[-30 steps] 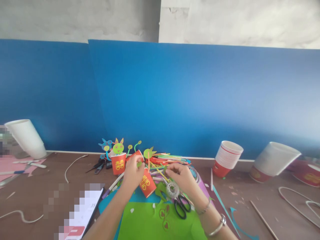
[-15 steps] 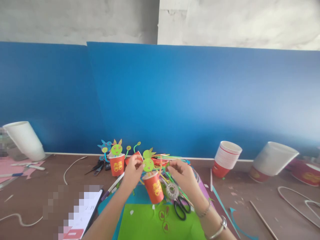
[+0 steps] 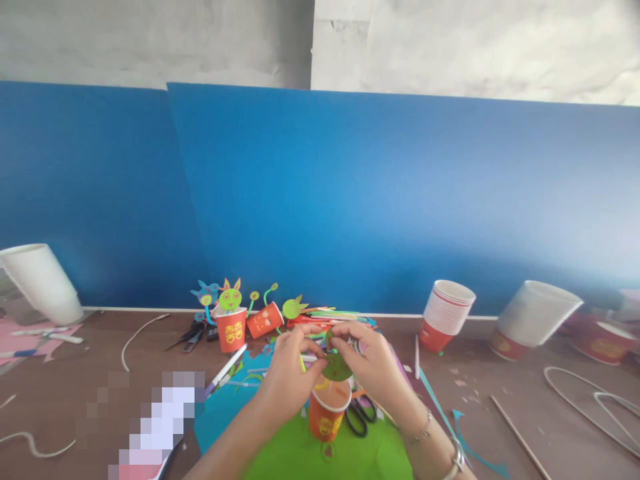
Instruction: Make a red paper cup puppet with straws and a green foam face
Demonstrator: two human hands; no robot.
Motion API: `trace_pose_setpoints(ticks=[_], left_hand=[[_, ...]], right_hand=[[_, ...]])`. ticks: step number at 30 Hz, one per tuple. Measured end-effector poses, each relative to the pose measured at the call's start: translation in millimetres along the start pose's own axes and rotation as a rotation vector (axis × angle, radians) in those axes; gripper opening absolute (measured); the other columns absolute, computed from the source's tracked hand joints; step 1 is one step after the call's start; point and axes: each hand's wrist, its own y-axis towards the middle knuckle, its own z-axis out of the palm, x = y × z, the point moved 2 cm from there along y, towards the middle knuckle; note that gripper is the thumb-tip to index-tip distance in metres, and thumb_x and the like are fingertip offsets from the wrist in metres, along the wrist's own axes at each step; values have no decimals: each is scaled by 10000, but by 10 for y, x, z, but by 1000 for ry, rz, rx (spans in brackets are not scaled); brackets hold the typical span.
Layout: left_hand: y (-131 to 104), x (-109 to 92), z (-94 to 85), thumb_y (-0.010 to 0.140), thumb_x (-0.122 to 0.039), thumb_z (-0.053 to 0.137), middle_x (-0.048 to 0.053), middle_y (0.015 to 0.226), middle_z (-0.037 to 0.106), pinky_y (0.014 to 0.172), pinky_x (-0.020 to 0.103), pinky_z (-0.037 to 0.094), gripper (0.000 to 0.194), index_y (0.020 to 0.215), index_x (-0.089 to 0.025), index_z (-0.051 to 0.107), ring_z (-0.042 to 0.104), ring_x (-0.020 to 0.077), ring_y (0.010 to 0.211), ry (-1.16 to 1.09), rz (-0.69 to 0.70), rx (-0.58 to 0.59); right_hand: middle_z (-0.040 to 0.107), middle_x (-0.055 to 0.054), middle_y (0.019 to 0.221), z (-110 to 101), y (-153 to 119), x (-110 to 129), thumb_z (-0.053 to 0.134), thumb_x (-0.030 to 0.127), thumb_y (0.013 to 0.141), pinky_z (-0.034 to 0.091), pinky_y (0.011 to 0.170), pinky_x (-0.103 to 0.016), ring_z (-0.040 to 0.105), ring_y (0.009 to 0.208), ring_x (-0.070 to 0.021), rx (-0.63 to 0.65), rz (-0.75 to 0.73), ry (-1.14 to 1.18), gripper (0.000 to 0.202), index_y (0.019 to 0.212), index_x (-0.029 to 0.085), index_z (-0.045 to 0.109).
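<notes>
Head view: both hands meet low in the middle, above a red paper cup (image 3: pixel 327 415) that stands upright on a green paper sheet (image 3: pixel 300 453) on the brown counter (image 3: pixel 75 387). The left hand (image 3: pixel 293 373) and the right hand (image 3: pixel 373 363) pinch a green paper disc (image 3: pixel 337 367) between thumbs and fingers (image 3: pixel 311 331), just over the cup's rim; the disc is seen from behind, so its face is hidden. Whether a stick joins it to the cup cannot be told, as the hands cover that spot. Black scissors (image 3: pixel 356 415) lie beside the cup, half hidden by the right wrist. Behind the hands, two more red cups with paper animal heads (image 3: pixel 231 327) stand near a heap of coloured strips (image 3: pixel 325 313). A stack of cups (image 3: pixel 445 313) leans at the right. At lower left a blurred patch (image 3: pixel 150 427) masks something unreadable.
</notes>
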Motion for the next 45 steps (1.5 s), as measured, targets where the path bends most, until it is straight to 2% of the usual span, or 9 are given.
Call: trace_pose_setpoints(ticks=[4,12,19,24,27,31,37,40,45], left_hand=[[9,21,7,758,-160,592,14,817,686,941,460,350,387,1126,-243,503,561,269,1043,-34,-21,10],[18,44,0,734,-154,612,13,808,691,930,443,391,361,1076,-242,536,610,258,994,-115,-6,-6],[20,35,-5,741,-135,597,16,816,698,941,454,375,335,1052,-232,518,599,266,1016,-57,-24,12],[33,43,0,748,-151,588,2,778,686,885,424,418,354,1080,-233,498,626,248,943,-65,-27,13],[43,4,-8,749,-154,581,-8,751,681,845,389,439,330,1061,-227,500,643,224,876,-88,-29,31],[52,-45,-11,726,-132,586,-15,724,671,789,351,463,342,1051,-213,519,647,198,784,-121,-34,43],[43,-55,-20,726,-202,627,60,936,659,866,387,456,33,745,-214,651,597,246,964,75,148,-56],[44,-24,-27,759,-235,603,60,949,655,855,394,462,74,717,-229,664,585,249,970,140,196,-38],[54,26,-51,763,-286,597,61,927,664,834,396,478,101,690,-236,645,591,258,947,165,229,-85]], right_hand=[[699,-1,808,4,16,-11,522,169,819,460,702,-261,619,773,-163,43,36,16,149,812,211,665],[719,-16,841,8,8,-21,530,161,796,472,717,-262,638,812,-174,49,36,-6,163,810,204,687],[728,-19,832,8,1,28,532,172,809,473,673,-245,646,799,-175,75,37,-28,163,811,200,692],[713,-20,823,11,0,66,521,157,794,462,654,-254,630,773,-173,98,35,-14,159,801,190,676],[689,1,772,14,-3,66,546,129,741,452,636,-253,605,724,-162,125,28,4,144,786,197,665],[660,6,739,11,-11,46,540,86,708,452,657,-260,595,711,-157,133,0,37,211,835,200,664],[637,11,783,9,-44,11,527,49,716,444,743,-280,589,778,-156,64,-46,-9,347,1017,212,580],[632,20,779,21,-51,8,542,51,705,448,738,-275,595,768,-150,59,-22,1,366,1031,215,560],[664,-9,898,8,-51,75,563,55,688,453,805,-287,603,854,-162,47,-61,-27,342,984,223,602]])
